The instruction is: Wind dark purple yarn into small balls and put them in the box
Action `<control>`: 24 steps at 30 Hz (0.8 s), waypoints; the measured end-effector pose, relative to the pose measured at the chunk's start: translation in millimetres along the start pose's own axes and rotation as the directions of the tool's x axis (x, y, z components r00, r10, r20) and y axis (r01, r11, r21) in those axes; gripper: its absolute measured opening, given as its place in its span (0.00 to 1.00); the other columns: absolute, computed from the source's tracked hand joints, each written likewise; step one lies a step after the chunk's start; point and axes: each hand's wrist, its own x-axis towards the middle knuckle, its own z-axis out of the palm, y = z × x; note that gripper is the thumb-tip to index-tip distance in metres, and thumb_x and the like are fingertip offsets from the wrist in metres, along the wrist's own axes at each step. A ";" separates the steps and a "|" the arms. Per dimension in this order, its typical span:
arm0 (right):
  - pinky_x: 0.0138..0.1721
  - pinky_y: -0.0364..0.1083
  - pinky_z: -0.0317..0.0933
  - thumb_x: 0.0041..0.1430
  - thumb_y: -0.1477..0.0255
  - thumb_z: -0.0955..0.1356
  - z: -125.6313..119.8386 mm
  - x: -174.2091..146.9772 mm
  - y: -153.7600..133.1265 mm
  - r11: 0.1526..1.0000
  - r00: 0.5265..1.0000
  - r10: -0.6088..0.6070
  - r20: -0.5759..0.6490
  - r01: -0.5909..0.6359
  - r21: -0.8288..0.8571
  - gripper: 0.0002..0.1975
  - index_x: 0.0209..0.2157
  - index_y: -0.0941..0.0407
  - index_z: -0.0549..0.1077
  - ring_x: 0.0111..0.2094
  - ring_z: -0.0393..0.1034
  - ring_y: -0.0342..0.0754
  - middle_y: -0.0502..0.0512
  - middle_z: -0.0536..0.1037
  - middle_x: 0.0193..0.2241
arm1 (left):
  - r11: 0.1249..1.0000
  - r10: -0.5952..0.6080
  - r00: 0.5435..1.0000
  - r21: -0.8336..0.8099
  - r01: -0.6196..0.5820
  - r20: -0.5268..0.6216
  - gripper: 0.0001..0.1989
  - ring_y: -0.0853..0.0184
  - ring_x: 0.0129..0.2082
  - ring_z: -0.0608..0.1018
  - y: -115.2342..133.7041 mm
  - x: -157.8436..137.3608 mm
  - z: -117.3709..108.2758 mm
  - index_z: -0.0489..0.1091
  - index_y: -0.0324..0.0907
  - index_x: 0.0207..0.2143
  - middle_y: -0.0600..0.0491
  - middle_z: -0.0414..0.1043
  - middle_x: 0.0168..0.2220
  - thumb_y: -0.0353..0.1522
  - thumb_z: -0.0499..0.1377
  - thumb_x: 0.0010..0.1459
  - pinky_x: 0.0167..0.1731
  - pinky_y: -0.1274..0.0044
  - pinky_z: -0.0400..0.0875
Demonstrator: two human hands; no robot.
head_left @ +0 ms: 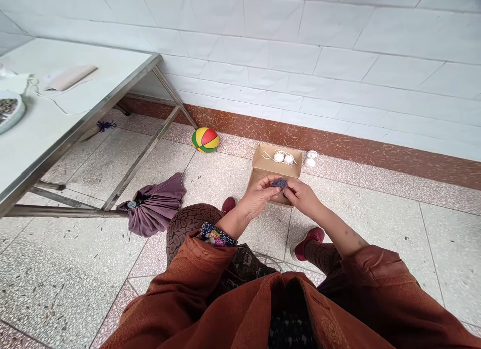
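Note:
Between my two hands is a small dark purple-grey piece that looks knitted or crocheted [278, 183]. My left hand [260, 192] pinches its left side with thumb and fingers, and my right hand [300, 193] has its fingertips closed on the right edge. Any hook or needle is too small to make out. Just beneath my hands, an open cardboard box [259, 156] lies on the floor, partly hidden by them. In its far part are white balls of yarn [278, 157] with a loose strand.
More white balls [310, 162] lie right of the box. A colourful ball [205, 140] rests by the wall. On the left stands a metal-framed table [124, 63] bearing a bowl [13, 111] and a beige object [73, 77]. A folded purple umbrella [160, 203] lies near its leg.

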 end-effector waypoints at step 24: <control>0.40 0.49 0.66 0.70 0.67 0.65 -21.7 4.0 -8.3 0.987 0.988 -0.151 -0.019 0.152 0.053 0.08 0.38 0.51 0.77 0.38 0.71 0.49 0.54 0.75 0.35 | 0.984 -0.152 0.983 -0.079 0.160 0.099 0.21 0.64 0.38 0.83 -6.6 -2.9 1.9 0.69 0.39 0.40 0.49 0.78 0.39 0.34 0.73 0.47 0.40 0.73 0.75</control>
